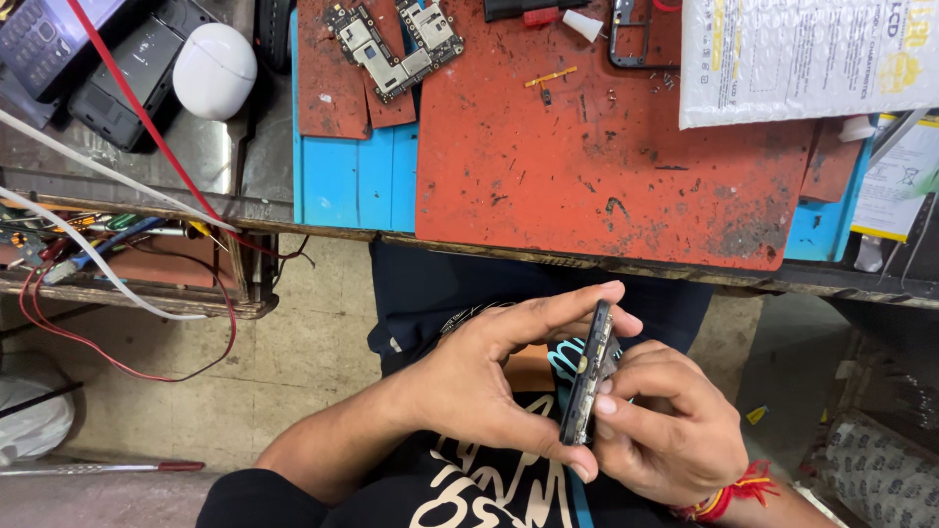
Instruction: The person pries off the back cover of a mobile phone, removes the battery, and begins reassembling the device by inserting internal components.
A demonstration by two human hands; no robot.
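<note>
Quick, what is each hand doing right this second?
Left hand: closed around the opened phone, held edge-up over the lap.
Right hand: fingers closed on the same phone from the other side.

Bare middle, crowded far edge

The red mat (606, 166) lies open mid-bench; circuit boards (391, 44) and a padded envelope (812, 54) (far right) block the far side.

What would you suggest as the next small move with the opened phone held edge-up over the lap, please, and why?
Probably bring the phone up onto the red mat before working further. The left hand and right hand pinch it on edge over the lap, its insides exposed, with only floor below, so a loose part could drop. The circuit boards already lie on the bench.
</note>
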